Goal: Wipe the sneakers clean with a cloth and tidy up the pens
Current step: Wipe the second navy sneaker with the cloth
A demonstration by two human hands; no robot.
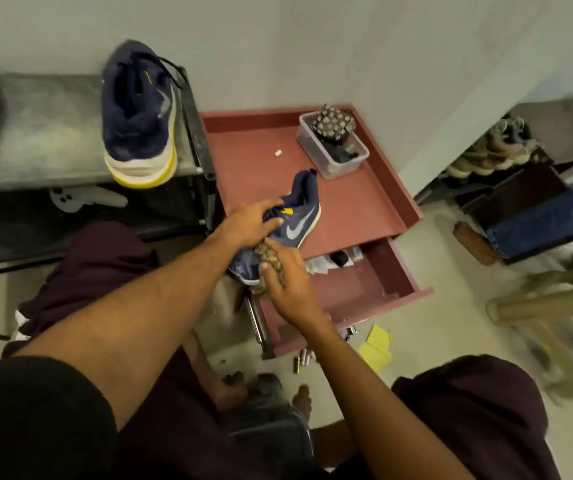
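A navy sneaker point(295, 223) with a grey swoosh lies on its side at the front edge of the red cabinet top point(357, 202). My left hand point(248, 225) grips its upper. My right hand point(288, 289) holds a crumpled patterned cloth point(268, 256) pressed against the shoe's toe end. The matching navy sneaker point(139, 116), with a white and yellow sole, stands on the grey metal shelf point(43, 133) to the left. A few small pen-like pieces point(302, 360) lie on the floor below the drawer.
The red drawer point(375, 289) is pulled open, with papers and small items inside. A clear plastic box point(333, 145) of odds and ends sits at the cabinet's back. Yellow paper point(377, 348) lies on the floor. A shoe rack point(492, 150) and wooden furniture point(548, 303) stand right.
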